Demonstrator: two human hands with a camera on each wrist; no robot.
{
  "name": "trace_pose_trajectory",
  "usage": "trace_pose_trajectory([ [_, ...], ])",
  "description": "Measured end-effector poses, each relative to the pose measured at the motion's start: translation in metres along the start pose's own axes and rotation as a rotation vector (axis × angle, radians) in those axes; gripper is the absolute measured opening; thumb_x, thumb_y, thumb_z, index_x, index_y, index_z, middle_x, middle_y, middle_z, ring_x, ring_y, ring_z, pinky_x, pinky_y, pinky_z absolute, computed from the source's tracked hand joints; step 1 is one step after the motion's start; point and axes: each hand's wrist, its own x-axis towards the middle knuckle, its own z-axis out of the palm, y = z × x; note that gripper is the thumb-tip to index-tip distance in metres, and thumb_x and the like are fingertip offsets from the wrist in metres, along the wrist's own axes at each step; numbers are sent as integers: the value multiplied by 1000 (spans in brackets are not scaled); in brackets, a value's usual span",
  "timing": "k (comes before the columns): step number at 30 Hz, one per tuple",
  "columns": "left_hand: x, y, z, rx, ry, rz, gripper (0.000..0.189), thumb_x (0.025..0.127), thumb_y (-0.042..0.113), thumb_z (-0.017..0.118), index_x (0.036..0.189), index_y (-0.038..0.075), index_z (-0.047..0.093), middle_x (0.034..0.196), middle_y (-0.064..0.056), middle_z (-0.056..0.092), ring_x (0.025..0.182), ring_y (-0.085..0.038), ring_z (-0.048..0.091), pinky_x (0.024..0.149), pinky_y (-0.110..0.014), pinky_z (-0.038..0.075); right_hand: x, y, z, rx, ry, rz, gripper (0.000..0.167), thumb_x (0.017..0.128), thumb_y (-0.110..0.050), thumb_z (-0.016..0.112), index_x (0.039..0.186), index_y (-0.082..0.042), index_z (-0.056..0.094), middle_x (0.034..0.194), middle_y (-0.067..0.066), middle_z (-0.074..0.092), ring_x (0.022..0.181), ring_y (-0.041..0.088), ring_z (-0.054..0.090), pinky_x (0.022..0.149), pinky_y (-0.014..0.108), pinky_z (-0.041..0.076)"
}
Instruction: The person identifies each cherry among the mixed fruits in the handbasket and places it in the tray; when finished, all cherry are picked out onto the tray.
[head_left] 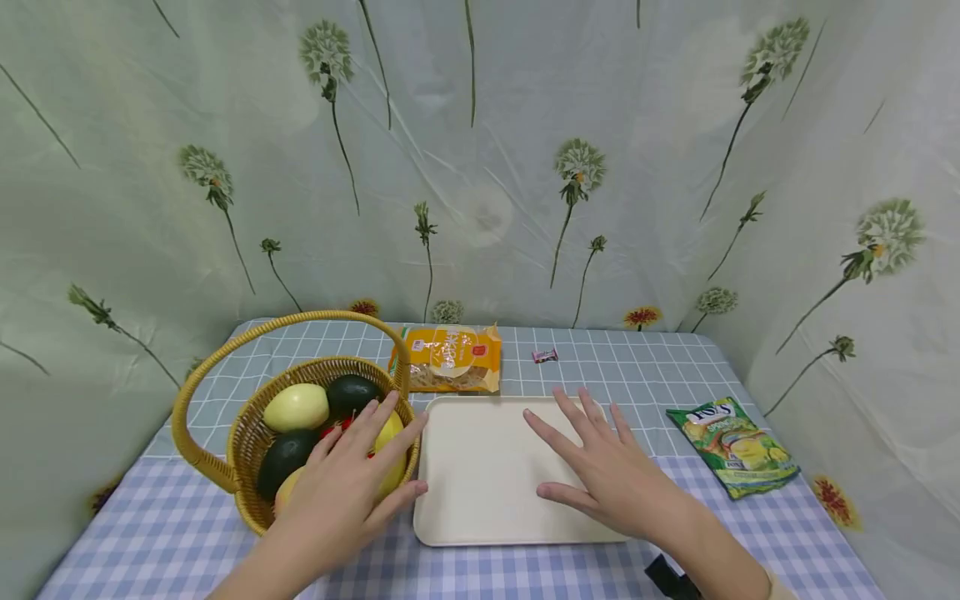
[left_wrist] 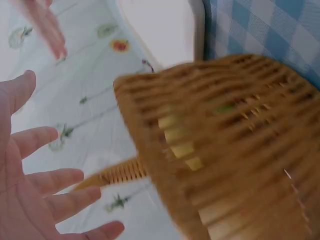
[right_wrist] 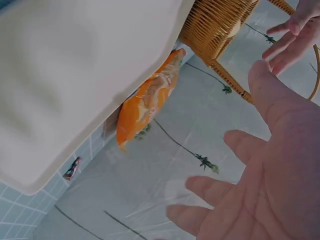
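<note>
Head view: left of the one tray (head_left: 495, 492), your left hand (head_left: 341, 487), spread and gripping nothing, is by the one basket (head_left: 251, 417); your right hand (head_left: 615, 479), likewise spread, is over the tray. One packet (head_left: 738, 450), shown only here, lies right; one bag (head_left: 453, 354) and one candy (head_left: 545, 356) behind. Left wrist alone shows your left palm (left_wrist: 22, 200); right wrist, your right palm (right_wrist: 272, 192).

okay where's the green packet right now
In the head view, the green packet lies near the table's right edge, right of the white tray and right hand.
</note>
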Motion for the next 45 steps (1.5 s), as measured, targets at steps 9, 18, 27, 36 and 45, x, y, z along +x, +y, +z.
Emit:
trace_pose_trajectory([
  [9, -41, -31, -16, -126, 188, -122, 73, 90, 40, 88, 155, 31, 56, 149, -9, 61, 117, -36, 70, 83, -61, 62, 18, -7, -7, 153, -94, -88, 74, 105, -55, 65, 168, -35, 33, 172, 18, 38, 156, 43, 40, 124, 72, 33],
  [18, -77, -50, -3, -213, 422, -325, 56, 81, 16, 94, 133, 19, 72, 109, -4, 66, 87, 6, 53, 56, -10, 48, 51, -20, -10, 199, -139, -181, 65, 105, -48, 68, 163, -28, 46, 161, 12, 54, 146, 35, 55, 118, 60, 49],
  [27, -94, -55, 13, -312, 424, -631, 52, 82, 12, 93, 129, 11, 71, 111, -14, 65, 85, 27, 44, 52, -7, 52, 94, -44, -13, 300, -217, -263, 57, 107, -44, 66, 159, -25, 52, 157, -1, 59, 144, 21, 57, 121, 48, 49],
  [36, -102, -72, 29, -387, 291, -724, 62, 91, 18, 87, 142, 3, 55, 125, -22, 58, 95, -38, 76, 55, -29, 63, 145, -63, -6, 416, -238, -391, 50, 109, -34, 67, 154, -16, 58, 152, 5, 63, 129, 24, 67, 108, 35, 58],
  [45, -101, -80, 31, -495, 222, -886, 64, 99, 30, 80, 147, 3, 48, 135, -26, 61, 105, -42, 76, 59, -21, 60, 183, -87, -4, 465, -291, -414, 45, 110, -32, 64, 151, -15, 59, 140, 8, 70, 123, 20, 69, 108, 34, 58],
])
